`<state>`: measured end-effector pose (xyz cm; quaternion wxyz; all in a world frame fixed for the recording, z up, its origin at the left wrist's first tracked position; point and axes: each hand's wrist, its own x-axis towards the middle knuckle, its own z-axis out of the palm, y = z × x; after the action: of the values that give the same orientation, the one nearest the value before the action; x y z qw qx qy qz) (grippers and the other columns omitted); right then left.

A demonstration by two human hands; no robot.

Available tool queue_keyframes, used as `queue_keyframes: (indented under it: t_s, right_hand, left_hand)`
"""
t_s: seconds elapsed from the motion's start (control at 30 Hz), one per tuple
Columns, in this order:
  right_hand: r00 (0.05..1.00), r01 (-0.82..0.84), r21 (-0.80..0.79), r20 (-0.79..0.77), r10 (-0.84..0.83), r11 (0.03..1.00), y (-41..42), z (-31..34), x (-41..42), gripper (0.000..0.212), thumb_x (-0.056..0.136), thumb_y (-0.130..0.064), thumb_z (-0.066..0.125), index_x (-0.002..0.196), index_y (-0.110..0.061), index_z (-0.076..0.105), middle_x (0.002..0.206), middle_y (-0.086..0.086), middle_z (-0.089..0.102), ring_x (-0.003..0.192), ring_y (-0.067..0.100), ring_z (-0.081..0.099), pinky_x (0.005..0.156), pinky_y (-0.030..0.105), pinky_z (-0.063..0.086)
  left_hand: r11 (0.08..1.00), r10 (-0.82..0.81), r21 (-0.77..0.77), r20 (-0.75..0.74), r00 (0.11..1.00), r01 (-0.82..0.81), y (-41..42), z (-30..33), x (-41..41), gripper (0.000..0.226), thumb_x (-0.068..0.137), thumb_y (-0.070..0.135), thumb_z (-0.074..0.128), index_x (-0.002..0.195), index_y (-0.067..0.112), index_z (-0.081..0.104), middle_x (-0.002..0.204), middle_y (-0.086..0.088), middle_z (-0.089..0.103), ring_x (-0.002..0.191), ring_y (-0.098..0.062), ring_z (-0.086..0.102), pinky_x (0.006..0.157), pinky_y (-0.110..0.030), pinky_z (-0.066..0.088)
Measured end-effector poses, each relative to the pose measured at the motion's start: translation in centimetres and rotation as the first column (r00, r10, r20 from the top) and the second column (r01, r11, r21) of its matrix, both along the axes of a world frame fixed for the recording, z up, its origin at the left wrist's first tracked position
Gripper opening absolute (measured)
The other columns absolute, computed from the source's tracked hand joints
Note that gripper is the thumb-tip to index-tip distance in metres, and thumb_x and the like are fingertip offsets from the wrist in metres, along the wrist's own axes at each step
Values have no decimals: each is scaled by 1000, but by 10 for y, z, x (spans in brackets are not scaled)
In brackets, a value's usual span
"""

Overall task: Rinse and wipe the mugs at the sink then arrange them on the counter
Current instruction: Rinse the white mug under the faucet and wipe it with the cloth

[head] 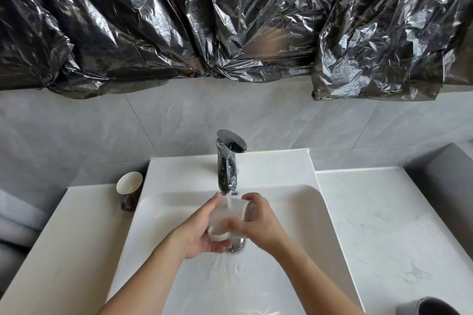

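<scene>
Both hands clasp a white mug point(225, 217) under the tap point(227, 161) over the sink point(294, 212): left hand point(202, 230) cradling its side, right hand point(258, 220) wrapped round the handle side.

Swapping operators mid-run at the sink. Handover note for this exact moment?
Left hand: cups the white mug from below and the left side.
Right hand: grips the same mug from the right, thumb across its front.
White mug: lies tilted under the faucet, over the sink drain; water is running.
Brown mug with cream interior: stands on the left counter, beside the sink.
Grey mug: right counter, near corner, partly out of frame.
Done: rinse of the white mug under way.
Left: wipe it and set it on the counter. Whether the other two are washed cannot be told.
</scene>
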<state>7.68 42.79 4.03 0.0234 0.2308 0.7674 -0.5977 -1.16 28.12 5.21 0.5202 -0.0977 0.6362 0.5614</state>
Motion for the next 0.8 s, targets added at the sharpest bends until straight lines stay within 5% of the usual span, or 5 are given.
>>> queue_keyframes:
  t_s: [0.13,0.23,0.57,0.73,0.8]
  right_hand:
    - [999,6,-289,45,8,957,3,-3,5,77,61,-53,85,122,-21,50,118,6,63,99,19,69,77,33,59]
    - [986,54,-514,162,35,856,1,4,6,65,86,-62,62,122,-7,57,95,10,68,65,20,66,55,28,53]
    - [993,-90,-479,26,116,873,12,3,10,73,61,-17,85,127,-17,51,98,-2,62,68,0,67,55,15,47]
    - [973,-26,-446,195,125,895,2,10,2,90,60,-78,71,125,-19,51,110,1,66,83,14,63,70,27,45]
    - [953,-19,-409,268,140,913,3,12,1,84,68,-82,65,122,-18,51,106,3,65,77,16,61,68,28,47]
  left_hand:
    - [999,45,23,-40,998,-45,2,-1,2,52,92,58,50,109,13,70,79,-10,69,59,-26,63,52,-28,47]
    - [986,162,48,-55,985,-159,5,-7,6,57,87,50,59,122,5,65,89,-16,68,75,-29,64,63,-34,52]
    - [999,16,-48,-92,996,-20,0,1,-1,63,87,70,47,117,18,68,101,-15,74,83,-34,70,61,-35,52]
    - [987,156,-8,-243,957,-163,5,-2,7,44,90,50,54,113,15,68,97,-16,72,80,-30,69,63,-35,53]
    - [979,204,53,-289,935,-197,6,-3,13,28,92,38,52,108,21,67,98,-11,69,81,-25,65,69,-34,50]
